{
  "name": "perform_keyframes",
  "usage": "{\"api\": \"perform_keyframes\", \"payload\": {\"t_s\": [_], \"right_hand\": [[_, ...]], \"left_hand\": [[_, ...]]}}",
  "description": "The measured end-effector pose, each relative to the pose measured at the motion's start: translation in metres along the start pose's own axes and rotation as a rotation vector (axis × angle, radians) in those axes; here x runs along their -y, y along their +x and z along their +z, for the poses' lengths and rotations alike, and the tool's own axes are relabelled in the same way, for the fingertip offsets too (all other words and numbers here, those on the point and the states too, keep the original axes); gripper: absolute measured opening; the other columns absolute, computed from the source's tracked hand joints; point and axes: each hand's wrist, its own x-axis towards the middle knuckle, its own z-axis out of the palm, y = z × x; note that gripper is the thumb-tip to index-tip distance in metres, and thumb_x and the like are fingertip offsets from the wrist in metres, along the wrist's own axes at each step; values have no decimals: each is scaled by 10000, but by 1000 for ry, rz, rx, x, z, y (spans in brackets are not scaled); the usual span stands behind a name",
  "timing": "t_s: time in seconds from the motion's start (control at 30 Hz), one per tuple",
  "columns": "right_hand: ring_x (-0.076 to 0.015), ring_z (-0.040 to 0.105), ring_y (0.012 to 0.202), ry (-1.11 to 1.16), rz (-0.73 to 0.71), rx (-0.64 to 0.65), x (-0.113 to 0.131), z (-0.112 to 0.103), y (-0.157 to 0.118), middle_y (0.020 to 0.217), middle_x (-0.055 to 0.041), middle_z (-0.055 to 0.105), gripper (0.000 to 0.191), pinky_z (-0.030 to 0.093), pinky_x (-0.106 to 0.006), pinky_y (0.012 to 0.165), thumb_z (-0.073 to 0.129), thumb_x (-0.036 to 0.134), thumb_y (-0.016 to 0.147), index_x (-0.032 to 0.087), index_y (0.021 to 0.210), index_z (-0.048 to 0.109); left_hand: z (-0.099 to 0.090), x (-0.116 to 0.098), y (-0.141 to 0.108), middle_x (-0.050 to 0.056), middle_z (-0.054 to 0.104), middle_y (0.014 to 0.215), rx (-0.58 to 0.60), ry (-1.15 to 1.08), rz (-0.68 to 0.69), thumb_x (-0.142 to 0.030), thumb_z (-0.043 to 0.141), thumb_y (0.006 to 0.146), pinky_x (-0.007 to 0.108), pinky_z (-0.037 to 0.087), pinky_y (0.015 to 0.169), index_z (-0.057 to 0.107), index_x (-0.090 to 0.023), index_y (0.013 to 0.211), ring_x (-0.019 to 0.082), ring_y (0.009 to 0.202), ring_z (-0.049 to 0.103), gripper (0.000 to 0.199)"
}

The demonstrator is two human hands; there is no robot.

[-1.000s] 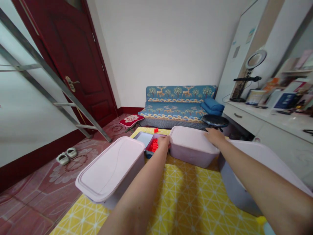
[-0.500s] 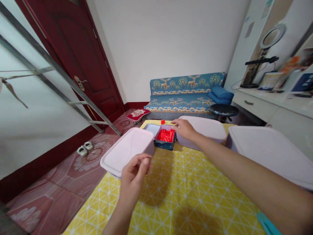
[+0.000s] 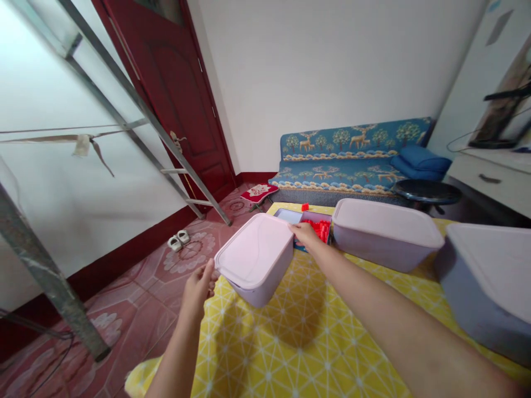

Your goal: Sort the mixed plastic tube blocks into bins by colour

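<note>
A pale pink-lilac storage box [image 3: 267, 279] with its lid [image 3: 255, 249] on stands at the left side of the table. My left hand [image 3: 202, 282] grips its near left corner, thumb at the lid's rim and fingers curled below. My right hand [image 3: 305, 233] holds the lid's rim at the far right corner, fingers closed on it. Behind my right hand is an open dark blue tin [image 3: 300, 245], partly hidden, with many small red pieces [image 3: 320, 230] in it. One red piece [image 3: 305, 207] lies on the cloth behind the tin.
Two more lidded boxes stand to the right, one in the middle [image 3: 373, 240] and one at the right edge [image 3: 485, 298]. A yellow patterned cloth [image 3: 265, 354] covers the table. Beyond are a blue sofa [image 3: 332, 168], a black stool [image 3: 427, 190] and, left, a metal ladder [image 3: 182, 163].
My right hand has left the area beside the tin and middle box and taken the left box's far corner. My left hand has moved to its near corner. The view has turned left.
</note>
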Motion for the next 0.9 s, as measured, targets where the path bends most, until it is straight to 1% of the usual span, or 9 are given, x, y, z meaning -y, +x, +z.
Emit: {"api": "perform_keyframes", "payload": {"t_s": [0.1,0.2,0.27,0.4,0.53,0.67,0.77,0.83,0.9], "right_hand": [[-172,608,687,-23,-1,-4,-1,3,0,654,-19,633,265,474,-254,615,630,392,751,135,782,686],[-175,611,711,-57,3,1,-2,3,-1,681,-16,639,227,476,-250,618,605,340,756,133,790,691],[-173,615,725,-83,6,14,0,2,-2,715,-21,651,204,477,-248,621,588,295,761,126,806,694],[-170,632,739,-142,0,53,4,0,-6,771,-39,680,198,481,-242,632,587,240,758,107,852,701],[-189,653,806,-226,-29,78,7,0,-10,885,-73,711,256,496,-260,681,575,246,789,108,963,703],[-229,638,992,-355,-70,61,9,1,-9,1107,-125,682,376,486,-305,833,547,237,823,108,1165,637],[-217,570,1153,-455,-117,53,12,-1,-6,1282,-111,606,461,430,-300,950,508,221,857,160,1312,540],[-208,560,1174,-518,-141,61,14,-3,-3,1290,-93,606,421,419,-289,963,476,230,882,189,1292,562],[-217,575,1156,-585,-150,55,17,-4,-1,1249,-98,633,374,428,-300,948,452,242,897,195,1235,606]], "left_hand": [[13,-12,-4,-58,524,489,130,58,-70,-680,645,646,158,319,376,531,-163,998,67,368,418,636],[21,-19,-18,-46,545,464,223,100,-55,-624,677,659,153,319,349,501,-179,944,71,343,422,557],[24,-22,-26,-45,558,475,248,70,-54,-577,700,662,151,336,347,492,-187,949,70,344,432,528],[24,-25,-39,-51,582,520,264,-9,-84,-472,766,634,157,401,383,478,-209,1105,72,375,477,611],[25,-25,-44,-40,608,556,252,-35,-70,-407,781,629,196,462,417,416,-236,1229,100,411,535,724],[28,-23,-40,-47,590,522,252,-47,-48,-377,705,676,182,423,384,405,-221,1237,99,371,504,655],[27,-20,-34,-66,549,490,253,-54,-35,-377,646,698,145,328,346,433,-203,1201,83,337,444,573],[25,-15,-28,-82,501,472,238,-26,-21,-388,605,722,144,285,343,469,-188,1167,75,329,401,506],[22,-8,-19,-64,508,511,176,65,36,-412,570,743,174,332,371,518,-174,1146,92,374,439,470]]}}
